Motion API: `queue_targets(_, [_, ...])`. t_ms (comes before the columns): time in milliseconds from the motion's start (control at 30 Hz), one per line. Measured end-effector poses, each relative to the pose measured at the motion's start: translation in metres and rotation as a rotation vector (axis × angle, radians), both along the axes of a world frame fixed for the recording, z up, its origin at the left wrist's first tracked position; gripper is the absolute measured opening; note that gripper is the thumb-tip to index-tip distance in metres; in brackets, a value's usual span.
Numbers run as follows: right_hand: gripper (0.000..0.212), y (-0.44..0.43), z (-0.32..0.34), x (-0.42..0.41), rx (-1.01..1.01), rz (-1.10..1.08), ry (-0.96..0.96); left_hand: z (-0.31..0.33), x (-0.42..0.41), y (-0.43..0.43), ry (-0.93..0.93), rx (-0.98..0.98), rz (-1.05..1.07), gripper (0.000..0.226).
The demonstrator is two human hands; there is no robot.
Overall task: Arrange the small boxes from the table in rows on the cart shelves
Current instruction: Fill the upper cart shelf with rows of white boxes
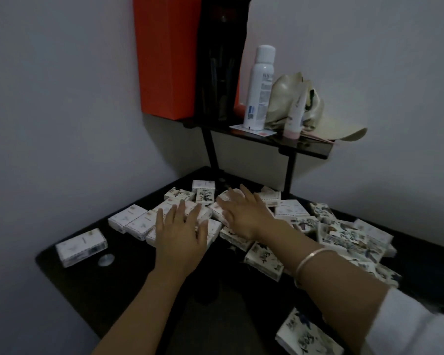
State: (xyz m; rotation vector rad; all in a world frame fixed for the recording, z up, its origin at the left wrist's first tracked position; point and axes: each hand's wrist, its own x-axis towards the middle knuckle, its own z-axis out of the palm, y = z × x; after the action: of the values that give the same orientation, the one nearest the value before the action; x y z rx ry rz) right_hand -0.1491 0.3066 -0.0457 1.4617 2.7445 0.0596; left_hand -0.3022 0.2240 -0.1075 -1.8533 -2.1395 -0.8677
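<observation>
Several small white boxes with printed pictures lie scattered in a loose pile (287, 211) across a black table (92, 285). My left hand (182, 231) lies flat with straight fingers on boxes in the middle of the pile. My right hand (244, 213) reaches over the pile beside it, fingers spread and resting on other boxes. One box (81, 247) sits apart at the table's left, another (308, 334) near the front right edge. No cart is in view.
A raised black shelf (305, 147) stands at the table's back. It carries an orange box (167, 55), a black object (221, 57), a white spray can (259, 88), a small tube (296, 114) and a beige cap (326, 119). Grey walls close the corner.
</observation>
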Motion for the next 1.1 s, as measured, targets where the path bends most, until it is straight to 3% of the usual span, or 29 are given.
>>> queue_targets(167, [0.049,-0.024,-0.009,0.012,0.284,0.064,0.029,0.003,0.001,-0.009,0.012,0.096,-0.075,0.046])
queue_targets(233, [0.052,-0.03,-0.01,0.016,0.301,0.058,0.102,0.006,0.006,-0.014,-0.024,0.125,-0.136,0.043])
queue_targets(300, [0.062,-0.037,-0.009,0.02,0.188,0.041,0.302,0.011,0.012,-0.02,-0.098,0.145,-0.198,0.045])
queue_targets(433, [0.074,-0.058,0.008,0.033,-0.101,-0.038,0.7,0.017,0.021,-0.034,-0.283,0.144,-0.343,0.079])
queue_targets(600, [0.05,-0.1,0.056,0.071,-0.451,-0.163,1.05,0.042,0.046,-0.072,-0.461,0.153,-0.421,0.08])
queue_targets(733, [0.035,-0.137,0.087,0.104,-0.518,-0.209,1.244,0.075,0.067,-0.094,-0.707,0.115,-0.531,0.067])
queue_targets(900, [0.026,-0.189,0.13,0.149,-0.426,-0.245,1.371,0.123,0.112,-0.119,-0.996,0.054,-0.783,0.054])
queue_targets(1100, [0.026,-0.265,0.184,0.207,-0.12,-0.228,1.274,0.177,0.171,-0.149,-0.808,0.139,-1.027,0.06])
